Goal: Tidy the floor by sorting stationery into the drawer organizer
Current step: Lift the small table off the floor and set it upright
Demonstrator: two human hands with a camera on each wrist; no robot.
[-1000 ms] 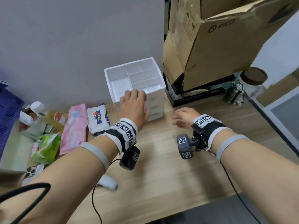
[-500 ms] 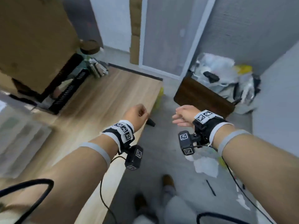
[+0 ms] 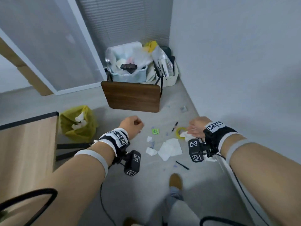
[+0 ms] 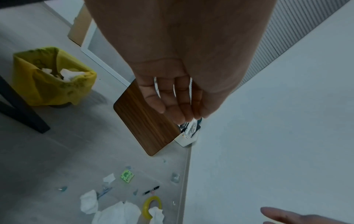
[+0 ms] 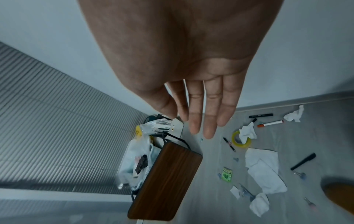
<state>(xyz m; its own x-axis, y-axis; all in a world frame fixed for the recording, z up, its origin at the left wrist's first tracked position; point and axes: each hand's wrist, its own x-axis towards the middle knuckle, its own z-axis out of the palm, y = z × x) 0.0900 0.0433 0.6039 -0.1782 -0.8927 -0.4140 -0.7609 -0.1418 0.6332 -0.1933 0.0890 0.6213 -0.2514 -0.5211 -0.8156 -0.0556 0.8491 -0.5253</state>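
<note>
Head view: left hand (image 3: 131, 128) and right hand (image 3: 196, 128), both empty with relaxed fingers, hang above the floor (image 3: 146, 185). Pens (image 3: 182, 165), markers (image 5: 270, 123) and crumpled tissues (image 3: 171, 149) lie scattered around the yellow tape roll (image 3: 180, 132).

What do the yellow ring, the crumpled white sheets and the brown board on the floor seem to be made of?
Yellow ring: probably a roll of plastic adhesive tape, glossy and slightly see-through.
Crumpled white sheets: tissue or thin paper, matte, with soft creases.
Brown board: wood or wood-look laminate, showing dark grain lines, a smooth face and rounded corners; which of the two cannot be told.
</note>
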